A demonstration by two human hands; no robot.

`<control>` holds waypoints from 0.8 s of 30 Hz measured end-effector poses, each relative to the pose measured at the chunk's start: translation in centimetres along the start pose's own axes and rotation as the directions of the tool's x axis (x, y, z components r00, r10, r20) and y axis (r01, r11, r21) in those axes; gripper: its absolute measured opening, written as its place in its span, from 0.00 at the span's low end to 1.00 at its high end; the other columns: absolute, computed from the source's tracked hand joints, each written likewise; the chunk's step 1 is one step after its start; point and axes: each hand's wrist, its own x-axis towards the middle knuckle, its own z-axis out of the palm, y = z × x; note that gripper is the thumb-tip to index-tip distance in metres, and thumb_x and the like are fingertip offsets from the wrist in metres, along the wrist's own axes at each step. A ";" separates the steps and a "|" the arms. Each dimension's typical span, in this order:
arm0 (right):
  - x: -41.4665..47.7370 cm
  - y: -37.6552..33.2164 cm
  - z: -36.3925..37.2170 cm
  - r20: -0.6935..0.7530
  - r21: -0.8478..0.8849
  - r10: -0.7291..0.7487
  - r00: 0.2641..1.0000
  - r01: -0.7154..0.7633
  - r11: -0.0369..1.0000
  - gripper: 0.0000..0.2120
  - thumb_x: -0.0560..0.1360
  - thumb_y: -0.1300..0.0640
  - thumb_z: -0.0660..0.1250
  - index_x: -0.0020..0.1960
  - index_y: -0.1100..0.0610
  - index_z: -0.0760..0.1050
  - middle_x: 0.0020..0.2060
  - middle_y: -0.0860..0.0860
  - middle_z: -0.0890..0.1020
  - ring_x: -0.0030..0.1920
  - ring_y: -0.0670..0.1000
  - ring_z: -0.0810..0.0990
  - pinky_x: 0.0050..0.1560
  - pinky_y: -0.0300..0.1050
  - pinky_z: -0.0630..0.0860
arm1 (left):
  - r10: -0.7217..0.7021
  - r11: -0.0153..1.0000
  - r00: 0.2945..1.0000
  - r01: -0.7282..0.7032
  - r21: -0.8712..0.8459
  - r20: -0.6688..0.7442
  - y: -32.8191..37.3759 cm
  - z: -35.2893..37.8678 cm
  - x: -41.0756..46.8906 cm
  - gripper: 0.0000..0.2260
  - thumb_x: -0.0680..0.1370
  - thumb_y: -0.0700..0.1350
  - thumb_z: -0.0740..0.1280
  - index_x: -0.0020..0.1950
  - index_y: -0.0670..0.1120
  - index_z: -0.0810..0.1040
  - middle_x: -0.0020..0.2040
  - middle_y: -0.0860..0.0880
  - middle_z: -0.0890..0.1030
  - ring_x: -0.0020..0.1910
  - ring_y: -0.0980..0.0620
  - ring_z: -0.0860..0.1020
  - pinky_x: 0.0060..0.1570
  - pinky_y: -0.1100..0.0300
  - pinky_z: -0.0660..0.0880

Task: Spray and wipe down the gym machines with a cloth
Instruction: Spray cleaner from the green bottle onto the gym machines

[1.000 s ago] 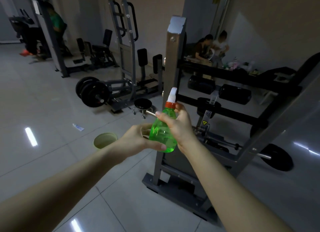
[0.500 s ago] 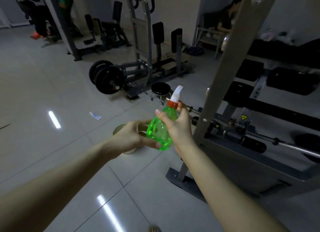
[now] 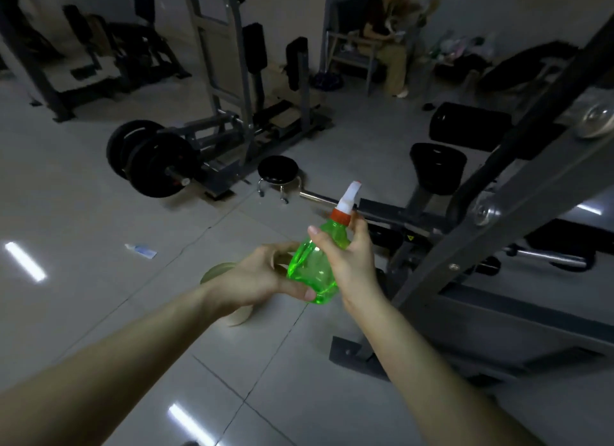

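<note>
Fingers of the right hand (image 3: 350,262) are curled round the green spray bottle (image 3: 314,269), whose base is pinched by the left hand (image 3: 262,277).

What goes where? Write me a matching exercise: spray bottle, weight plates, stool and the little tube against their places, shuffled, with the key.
Things
1. spray bottle
2. weight plates
3. round stool
4. small tube

Places
A. lying flat on the floor, left of the hands
B. stacked on edge, farthest left
C. gripped by the left hand and the right hand
D. standing on its legs, beyond the bottle

Pairs: 1-C, 2-B, 3-D, 4-A
</note>
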 end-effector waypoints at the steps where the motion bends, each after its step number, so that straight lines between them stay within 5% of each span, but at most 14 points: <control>1: 0.4 0.3 1.2 -0.032 -0.008 -0.002 0.999 0.002 1.000 0.40 0.62 0.38 0.81 0.69 0.48 0.71 0.61 0.51 0.82 0.61 0.52 0.82 0.64 0.61 0.78 | 0.010 1.000 1.000 -0.010 -0.001 0.023 -0.4 -1.4 0.6 0.27 0.67 0.35 0.81 0.64 0.47 0.80 0.56 0.46 0.86 0.58 0.46 0.83 0.63 0.51 0.78; 4: 0.9 0.5 4.9 -0.158 -0.024 0.002 0.988 -0.006 1.000 0.36 0.62 0.38 0.80 0.66 0.47 0.73 0.56 0.51 0.83 0.57 0.52 0.84 0.61 0.61 0.80 | 0.036 0.999 0.994 -0.033 -0.024 0.105 -1.6 -5.6 1.9 0.25 0.67 0.32 0.80 0.61 0.46 0.81 0.55 0.44 0.86 0.57 0.44 0.84 0.59 0.53 0.80; 10: 1.4 -1.4 8.2 -0.394 -0.008 0.019 0.919 -0.024 1.000 0.29 0.67 0.47 0.81 0.64 0.51 0.74 0.55 0.54 0.83 0.54 0.53 0.84 0.61 0.60 0.80 | 0.068 0.997 0.950 -0.054 -0.054 0.304 -1.7 -10.0 5.9 0.33 0.59 0.45 0.84 0.63 0.49 0.82 0.56 0.45 0.86 0.57 0.43 0.84 0.66 0.43 0.76; 24: 6.2 0.1 7.9 -0.702 0.113 0.062 0.710 0.026 0.993 0.21 0.71 0.54 0.80 0.61 0.49 0.77 0.49 0.49 0.84 0.50 0.50 0.86 0.54 0.53 0.83 | 0.040 0.986 0.745 -0.139 0.096 0.666 0.5 -11.1 16.6 0.24 0.67 0.34 0.80 0.62 0.44 0.82 0.54 0.46 0.87 0.55 0.49 0.84 0.55 0.62 0.80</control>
